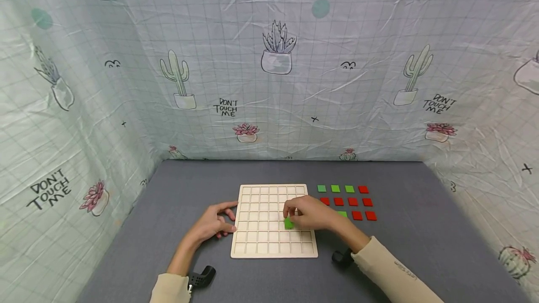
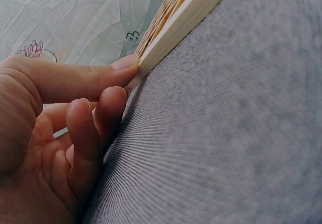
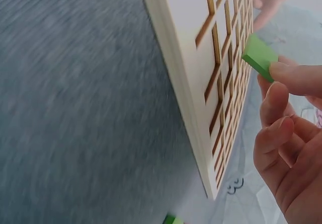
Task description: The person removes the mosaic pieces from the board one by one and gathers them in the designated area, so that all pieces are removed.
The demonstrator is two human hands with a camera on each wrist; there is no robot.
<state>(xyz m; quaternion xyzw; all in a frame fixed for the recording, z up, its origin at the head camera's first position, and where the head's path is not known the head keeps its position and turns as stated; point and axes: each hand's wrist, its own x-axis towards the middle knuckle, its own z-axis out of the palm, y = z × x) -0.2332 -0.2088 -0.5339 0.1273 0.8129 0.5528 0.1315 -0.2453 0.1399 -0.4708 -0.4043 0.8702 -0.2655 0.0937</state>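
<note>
A light wooden grid board [image 1: 257, 243] with square cells lies on the dark grey table. My left hand [image 1: 209, 222] is beside its left edge, forefinger and thumb spread and touching the edge. The left wrist view shows the thumb [image 2: 108, 75] against the board's side, the other fingers loosely bent. My right hand [image 1: 310, 213] is over the right half of the board and pinches a green square tile [image 3: 259, 54] between thumb and fingers. In the right wrist view the tile is tilted above the cells; whether it touches the board I cannot tell.
Right of the board lie rows of square tiles, several red ones [image 1: 371, 216] and several green ones [image 1: 335, 188]. My right hand and forearm partly cover that area. A patterned curtain [image 1: 278, 102] hangs behind the grey table [image 1: 202, 176] and along both sides.
</note>
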